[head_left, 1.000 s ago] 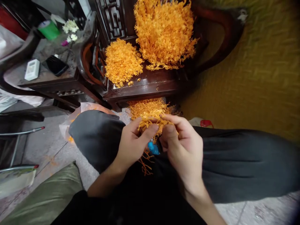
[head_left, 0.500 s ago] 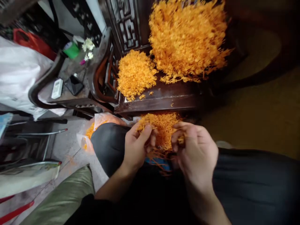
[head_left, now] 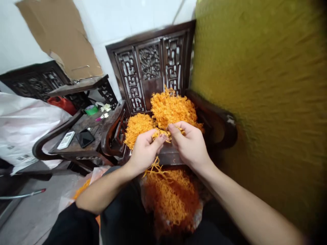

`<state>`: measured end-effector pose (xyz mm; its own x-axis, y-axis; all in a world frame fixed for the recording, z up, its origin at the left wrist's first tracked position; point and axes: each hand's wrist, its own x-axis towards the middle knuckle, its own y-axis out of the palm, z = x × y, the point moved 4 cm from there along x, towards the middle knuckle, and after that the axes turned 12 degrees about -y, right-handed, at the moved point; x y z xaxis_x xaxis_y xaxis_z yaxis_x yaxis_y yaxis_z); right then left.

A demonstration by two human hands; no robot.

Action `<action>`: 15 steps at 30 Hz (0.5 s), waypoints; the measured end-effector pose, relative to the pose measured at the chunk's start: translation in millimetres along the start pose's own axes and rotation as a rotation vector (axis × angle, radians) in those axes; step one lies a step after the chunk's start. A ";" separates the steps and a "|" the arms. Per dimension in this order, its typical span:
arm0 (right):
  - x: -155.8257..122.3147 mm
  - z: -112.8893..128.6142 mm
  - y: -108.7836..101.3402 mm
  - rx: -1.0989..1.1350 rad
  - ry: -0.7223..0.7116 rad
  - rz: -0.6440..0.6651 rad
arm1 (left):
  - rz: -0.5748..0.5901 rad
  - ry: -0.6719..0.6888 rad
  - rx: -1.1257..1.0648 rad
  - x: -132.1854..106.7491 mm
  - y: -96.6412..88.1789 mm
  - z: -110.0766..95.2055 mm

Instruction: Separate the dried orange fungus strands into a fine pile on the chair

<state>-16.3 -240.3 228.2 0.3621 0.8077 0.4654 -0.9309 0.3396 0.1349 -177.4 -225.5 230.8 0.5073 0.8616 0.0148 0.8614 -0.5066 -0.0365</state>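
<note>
My left hand (head_left: 145, 149) is closed, thumb against fingers, on a small clump of orange sprigs (head_left: 161, 135). My right hand (head_left: 190, 141) pinches the same clump from the other side, its thumb near the left fingertips. Thin orange strands hang below my left hand. Behind the hands, a large fluffy heap of orange sprigs (head_left: 173, 109) and a smaller, finer orange heap (head_left: 138, 127) lie on the dark carved wooden chair (head_left: 149, 92). Between my knees sits a mass of thin orange stalks (head_left: 171, 197), partly blurred.
To the left, a small wooden table (head_left: 94, 124) bears a white remote (head_left: 65, 140), a black wallet-like object (head_left: 85, 137), green tape (head_left: 91, 109) and white flowers (head_left: 105, 108). A bag with orange bits (head_left: 82, 189) stands by my left leg. A yellow-green wall (head_left: 255, 85) rises on the right.
Both hands have risen from above the stalks between my knees to in front of the chair seat, and have come together on the clump. The view has tilted up, showing more wall and chair back.
</note>
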 end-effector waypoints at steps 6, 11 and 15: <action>78.8 -3.5 -26.1 -0.154 -0.009 0.111 | 0.192 -0.060 0.202 20.6 -8.2 -16.1; 25.2 6.5 10.1 -0.437 -0.270 0.562 | 0.137 -0.135 0.255 36.4 -27.0 9.2; 32.0 10.0 15.0 -0.531 -0.338 0.449 | 0.109 -0.113 0.356 29.8 -31.5 9.8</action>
<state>-19.1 -214.1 253.9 -0.1584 0.7605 0.6298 -0.8054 0.2694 -0.5279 -189.6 -183.5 222.7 0.5725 0.8114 -0.1174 0.7304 -0.5698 -0.3766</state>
